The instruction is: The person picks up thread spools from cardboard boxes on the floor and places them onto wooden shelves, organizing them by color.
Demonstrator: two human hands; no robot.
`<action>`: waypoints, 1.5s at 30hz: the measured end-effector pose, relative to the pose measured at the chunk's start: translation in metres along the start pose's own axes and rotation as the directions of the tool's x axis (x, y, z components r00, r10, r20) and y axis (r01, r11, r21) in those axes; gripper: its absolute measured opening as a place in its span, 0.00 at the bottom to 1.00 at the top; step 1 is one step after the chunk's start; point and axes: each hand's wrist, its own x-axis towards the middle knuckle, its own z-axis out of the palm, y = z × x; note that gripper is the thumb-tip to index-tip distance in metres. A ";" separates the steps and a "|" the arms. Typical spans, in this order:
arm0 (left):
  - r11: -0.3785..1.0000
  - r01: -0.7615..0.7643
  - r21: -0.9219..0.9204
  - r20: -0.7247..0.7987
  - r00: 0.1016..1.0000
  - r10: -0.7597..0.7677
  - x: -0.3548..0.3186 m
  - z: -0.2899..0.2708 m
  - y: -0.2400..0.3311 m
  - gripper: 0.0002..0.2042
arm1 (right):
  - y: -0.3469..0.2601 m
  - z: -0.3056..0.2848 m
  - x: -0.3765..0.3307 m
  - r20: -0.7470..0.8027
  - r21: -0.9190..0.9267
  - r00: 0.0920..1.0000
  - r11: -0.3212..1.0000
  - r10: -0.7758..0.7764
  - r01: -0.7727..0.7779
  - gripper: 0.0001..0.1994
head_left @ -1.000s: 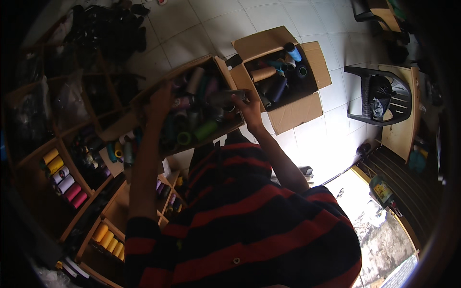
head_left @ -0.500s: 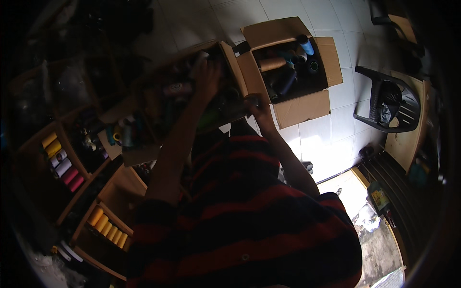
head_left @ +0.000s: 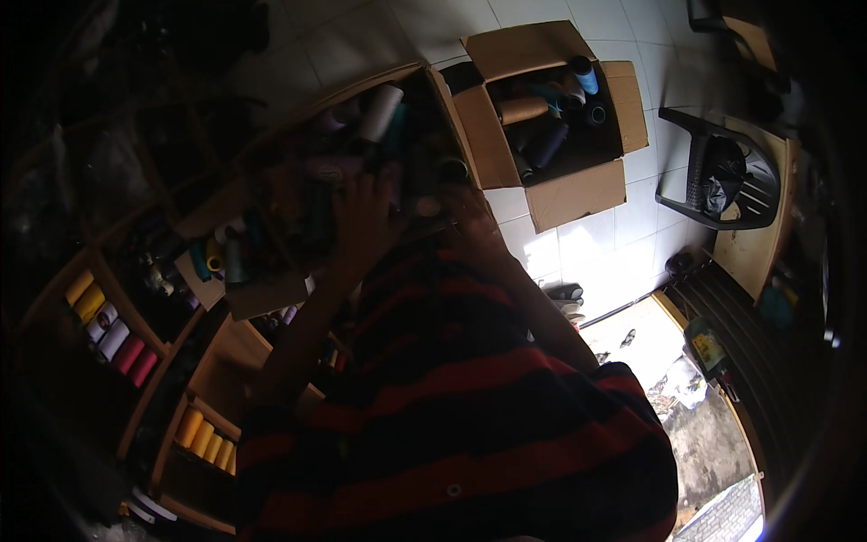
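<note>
Currently left hand (head_left: 366,217), right hand (head_left: 474,226) near spool-box edge (head_left: 454,122), grips unclear; tiled floor (head_left: 591,242) rightward.

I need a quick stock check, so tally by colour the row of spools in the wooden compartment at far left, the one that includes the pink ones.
Yellow spools: 2
Whitish or pale lilac spools: 2
Pink spools: 2
Total: 6

We see a matt cardboard box (head_left: 575,197) far right, a smooth pale spool (head_left: 380,114), glossy floor tiles (head_left: 629,191), a plastic chair (head_left: 768,187), a cloth shirt (head_left: 433,434) and wooden shelving (head_left: 219,359) left.
</note>
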 end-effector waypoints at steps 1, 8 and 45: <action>1.000 0.003 -0.011 -0.018 1.000 -0.003 -0.001 0.001 -0.003 0.31 | -0.001 -0.003 0.000 0.015 -0.044 1.000 0.999 -0.002 0.003 0.24; 0.996 -0.059 -0.072 -0.347 0.937 0.030 0.105 0.033 -0.039 0.30 | -0.009 0.016 0.011 -0.013 -0.174 0.998 0.983 0.057 -0.059 0.17; 1.000 0.000 0.004 -0.124 0.992 0.000 0.073 0.014 -0.073 0.30 | -0.006 0.017 0.123 0.108 -0.407 0.978 0.905 0.181 -0.122 0.19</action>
